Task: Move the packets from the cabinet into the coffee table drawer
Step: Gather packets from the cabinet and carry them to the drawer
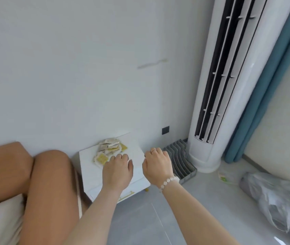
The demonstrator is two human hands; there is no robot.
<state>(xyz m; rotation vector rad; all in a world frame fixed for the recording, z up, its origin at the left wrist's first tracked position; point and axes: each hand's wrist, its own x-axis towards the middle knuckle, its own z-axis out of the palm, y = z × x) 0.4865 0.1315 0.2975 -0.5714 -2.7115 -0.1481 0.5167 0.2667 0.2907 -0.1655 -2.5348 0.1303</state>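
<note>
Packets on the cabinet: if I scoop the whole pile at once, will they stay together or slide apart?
Probably slide apart: the packets lie loose, overlapping at odd angles. They look thin and flat, so likely light and bendy. The cabinet top looks smooth, so pushed ones may skid.

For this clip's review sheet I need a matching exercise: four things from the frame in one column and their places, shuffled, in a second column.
Things:
1. packets
2. grey rack
3. bead bracelet
4. blue curtain

Places:
A. on the wrist of the right hand
B. right of the air conditioner
C. piled on top of the white cabinet
D. on the floor between the white cabinet and the air conditioner

Pairs: 1-C, 2-D, 3-A, 4-B.
</note>
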